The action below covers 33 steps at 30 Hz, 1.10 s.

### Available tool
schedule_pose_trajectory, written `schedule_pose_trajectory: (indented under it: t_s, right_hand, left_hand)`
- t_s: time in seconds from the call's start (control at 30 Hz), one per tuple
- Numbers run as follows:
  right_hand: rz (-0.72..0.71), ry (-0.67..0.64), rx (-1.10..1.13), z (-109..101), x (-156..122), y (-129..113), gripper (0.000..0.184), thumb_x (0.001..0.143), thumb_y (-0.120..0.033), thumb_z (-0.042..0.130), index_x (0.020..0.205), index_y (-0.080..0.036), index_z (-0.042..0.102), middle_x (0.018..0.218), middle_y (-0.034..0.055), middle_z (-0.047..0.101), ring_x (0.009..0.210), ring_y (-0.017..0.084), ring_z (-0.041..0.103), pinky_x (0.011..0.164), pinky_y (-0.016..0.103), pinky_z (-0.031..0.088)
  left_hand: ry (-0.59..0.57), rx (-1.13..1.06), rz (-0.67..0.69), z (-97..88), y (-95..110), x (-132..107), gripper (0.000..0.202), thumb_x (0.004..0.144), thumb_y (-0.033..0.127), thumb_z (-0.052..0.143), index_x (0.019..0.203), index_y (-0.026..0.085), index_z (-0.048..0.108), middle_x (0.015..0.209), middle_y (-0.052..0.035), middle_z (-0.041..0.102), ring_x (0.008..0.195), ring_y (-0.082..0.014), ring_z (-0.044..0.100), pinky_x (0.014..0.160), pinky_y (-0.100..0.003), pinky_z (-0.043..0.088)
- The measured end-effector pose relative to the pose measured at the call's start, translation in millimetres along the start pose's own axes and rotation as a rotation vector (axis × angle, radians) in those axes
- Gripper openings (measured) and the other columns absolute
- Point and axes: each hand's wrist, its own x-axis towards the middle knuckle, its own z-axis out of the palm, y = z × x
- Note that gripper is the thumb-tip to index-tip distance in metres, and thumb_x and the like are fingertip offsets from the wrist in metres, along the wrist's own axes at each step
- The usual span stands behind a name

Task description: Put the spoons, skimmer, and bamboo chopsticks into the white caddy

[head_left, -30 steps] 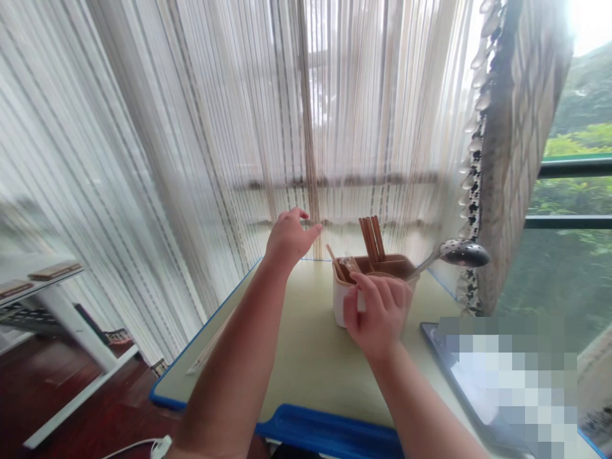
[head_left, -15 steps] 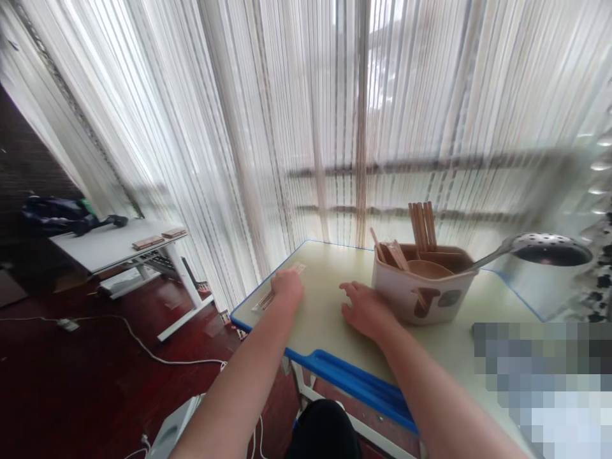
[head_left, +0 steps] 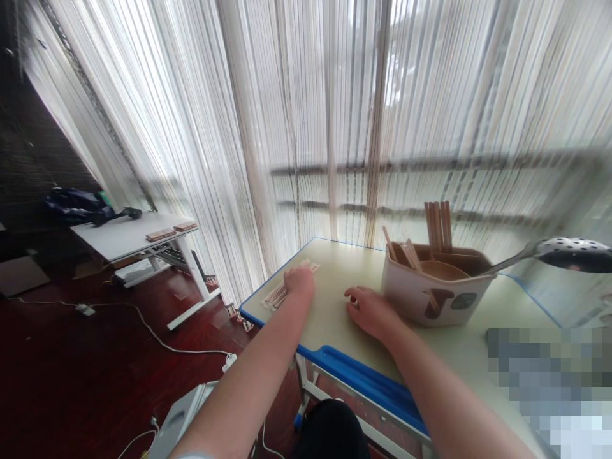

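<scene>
My left hand (head_left: 299,281) rests palm down on a pack of wrapped chopsticks (head_left: 287,291) lying near the left edge of the pale desk (head_left: 335,331); its fingers are curled over the pack. My right hand (head_left: 368,310) lies on the desk just left of a cream utensil holder (head_left: 433,295), fingers loosely bent and empty. The holder contains wooden chopsticks (head_left: 438,225), a wooden spoon and a metal skimmer ladle (head_left: 568,252) that sticks out to the right.
String curtains (head_left: 306,127) hang behind the desk. A blue tray edge (head_left: 363,382) runs along the desk's near side. A white table (head_left: 129,236) stands at left on a dark wood floor with cables. A blurred patch covers the lower right.
The view swung left. My left hand dropped from the air onto the chopstick pack at the desk's left edge. My right hand left the holder's front and settled flat on the desk.
</scene>
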Motion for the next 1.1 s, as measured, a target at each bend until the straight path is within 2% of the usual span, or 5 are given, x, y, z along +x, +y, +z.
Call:
schedule_pose_trajectory:
  t_s: [0.2,0.4,0.83,1.0,1.1]
  right_hand:
    - [0.009,0.002,0.003,0.4,0.1,2.9,0.024,0.082,-0.021,0.046,0.101,-0.02,0.06,0.098,0.005,0.062,0.073,0.012,0.056,0.067,0.024,0.038]
    - [-0.002,0.027,0.026,1.3,1.1,0.8,0.024,0.082,-0.021,0.046,0.101,-0.02,0.06,0.098,0.0047,0.061,0.079,0.013,0.056,0.072,0.025,0.039]
    - [-0.071,0.017,0.065,8.5,-0.9,-9.7,0.02,0.083,-0.031,0.05,0.095,-0.02,0.062,0.091,0.0034,0.061,0.079,0.014,0.055,0.071,0.025,0.038]
    - [-0.167,0.065,0.079,12.6,-3.6,-17.6,0.053,0.075,-0.021,0.059,0.126,-0.023,0.043,0.102,0.0043,0.059,0.083,0.015,0.056,0.072,0.026,0.041]
    - [-0.312,0.144,-0.003,9.1,-4.9,-23.1,0.051,0.081,-0.018,0.053,0.13,-0.025,0.039,0.105,0.006,0.057,0.085,0.016,0.055,0.073,0.028,0.043]
  left_hand:
    - [0.105,-0.178,-0.015,-5.6,1.7,-1.8,0.029,0.087,0.019,0.037,0.093,0.016,0.065,0.095,-0.0143,0.065,0.096,-0.0265,0.057,0.085,-0.039,0.04]
    - [0.297,-1.076,0.016,-13.5,6.1,4.2,0.022,0.085,0.035,0.044,0.093,0.018,0.055,0.09,-0.005,0.064,0.084,-0.013,0.06,0.076,-0.024,0.045]
    - [-0.085,-1.968,-0.025,-19.4,17.6,-0.7,0.02,0.073,0.029,0.062,0.085,0.018,0.05,0.07,0.0038,0.053,0.057,-0.0056,0.05,0.059,-0.021,0.043]
    - [-0.168,-2.1,-0.132,-14.4,19.5,1.8,0.023,0.067,0.022,0.069,0.082,0.015,0.053,0.069,0.0014,0.057,0.058,-0.0069,0.054,0.058,-0.021,0.044]
    - [-0.234,-2.086,-0.165,-11.0,21.6,2.5,0.02,0.067,0.02,0.069,0.078,0.013,0.055,0.067,0.0012,0.058,0.058,-0.0062,0.054,0.059,-0.019,0.044]
